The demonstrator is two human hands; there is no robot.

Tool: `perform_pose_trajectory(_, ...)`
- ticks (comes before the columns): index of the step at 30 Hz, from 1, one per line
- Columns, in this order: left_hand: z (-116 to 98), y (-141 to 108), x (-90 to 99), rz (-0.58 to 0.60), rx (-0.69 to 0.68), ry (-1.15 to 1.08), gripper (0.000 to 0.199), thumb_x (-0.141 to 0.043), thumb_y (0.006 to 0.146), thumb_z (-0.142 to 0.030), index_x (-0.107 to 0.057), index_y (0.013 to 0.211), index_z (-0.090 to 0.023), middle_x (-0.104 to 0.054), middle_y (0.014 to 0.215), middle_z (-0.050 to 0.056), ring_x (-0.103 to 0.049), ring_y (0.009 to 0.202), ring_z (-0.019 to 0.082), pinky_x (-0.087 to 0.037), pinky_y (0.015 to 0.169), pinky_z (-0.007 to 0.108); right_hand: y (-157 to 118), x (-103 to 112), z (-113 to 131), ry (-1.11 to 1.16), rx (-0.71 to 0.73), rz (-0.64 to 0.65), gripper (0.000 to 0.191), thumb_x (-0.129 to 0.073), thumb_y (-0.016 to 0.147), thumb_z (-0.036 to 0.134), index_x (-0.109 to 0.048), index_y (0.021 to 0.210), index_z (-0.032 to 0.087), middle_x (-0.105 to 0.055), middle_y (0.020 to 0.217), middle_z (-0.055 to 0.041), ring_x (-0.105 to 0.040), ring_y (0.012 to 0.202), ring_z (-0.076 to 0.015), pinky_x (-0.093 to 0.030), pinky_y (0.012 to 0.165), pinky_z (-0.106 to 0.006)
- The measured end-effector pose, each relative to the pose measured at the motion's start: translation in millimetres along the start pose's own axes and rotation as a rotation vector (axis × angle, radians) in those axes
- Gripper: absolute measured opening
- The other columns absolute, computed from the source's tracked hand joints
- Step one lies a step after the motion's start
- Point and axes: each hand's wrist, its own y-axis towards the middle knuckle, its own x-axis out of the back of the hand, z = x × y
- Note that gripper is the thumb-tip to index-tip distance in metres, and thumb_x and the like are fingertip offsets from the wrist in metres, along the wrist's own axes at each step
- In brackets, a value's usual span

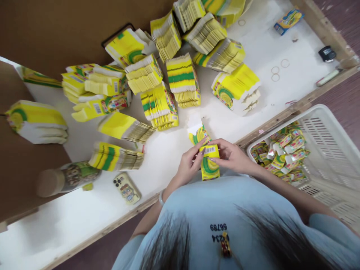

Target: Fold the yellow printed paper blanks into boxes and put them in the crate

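Note:
A small yellow-and-green carton with a barcode near its top is between my two hands, close to my body. My left hand pinches its left side, thumb and fingers near the barcode. On the opposite side, my right hand has its fingers closed on the right edge. Just beyond the fingers, another yellow-and-green carton piece with a white flap lies on the white tabletop; whether it touches the held carton I cannot tell. Behind it stand bundles of flat yellow cartons.
To the right, a white plastic basket holds many small cartons. A phone and a lidded jar are at the left. Rubber bands, a blue box and a black object lie toward the right wooden edge.

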Motion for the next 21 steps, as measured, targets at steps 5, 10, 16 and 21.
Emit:
perform_pose_trajectory(5,4.3,-1.9,-4.8,-0.047,-0.036,0.002,0.054,-0.047,0.105,-0.056,-0.068,0.139,-0.019,-0.076,0.129,0.014,-0.073,0.116,0.026,-0.058,0.105,0.040,3.3,8.8,5.2,0.111,-0.089,0.070,0.044,-0.077,0.087,0.030,-0.068,0.129,0.023,-0.079,0.104,-0.0028,-0.073,0.074,-0.0122,-0.063,0.067,-0.026)
perform_pose_trajectory(10,12.1,1.9,-4.9,-0.061,-0.066,0.115,0.054,-0.040,0.106,-0.057,-0.060,0.143,-0.022,-0.076,0.110,0.010,-0.074,0.102,0.024,-0.060,0.093,0.038,5.8,15.3,-1.7,0.232,-0.180,0.124,0.046,-0.078,0.088,0.045,-0.075,0.129,0.025,-0.083,0.107,-0.0036,-0.077,0.085,-0.0157,-0.068,0.075,-0.031)
perform_pose_trajectory(16,28.7,30.4,2.8,-0.290,0.367,0.664,0.060,-0.069,0.090,-0.059,-0.047,0.128,-0.019,-0.065,0.106,0.009,-0.070,0.095,0.028,-0.055,0.080,0.039,-14.0,59.2,9.6,0.116,-0.195,-0.231,0.044,-0.083,0.082,0.052,-0.082,0.118,0.027,-0.083,0.113,-0.0066,-0.080,0.089,-0.0207,-0.069,0.069,-0.030)
perform_pose_trajectory(21,29.2,35.8,6.4,-0.271,0.310,0.766,0.049,-0.073,0.089,-0.056,-0.050,0.113,-0.020,-0.064,0.111,0.012,-0.069,0.101,0.029,-0.053,0.085,0.040,-32.3,86.9,17.9,0.023,-0.214,-0.408,0.044,-0.086,0.079,0.052,-0.082,0.115,0.027,-0.083,0.114,-0.0089,-0.081,0.088,-0.0242,-0.070,0.066,-0.034)
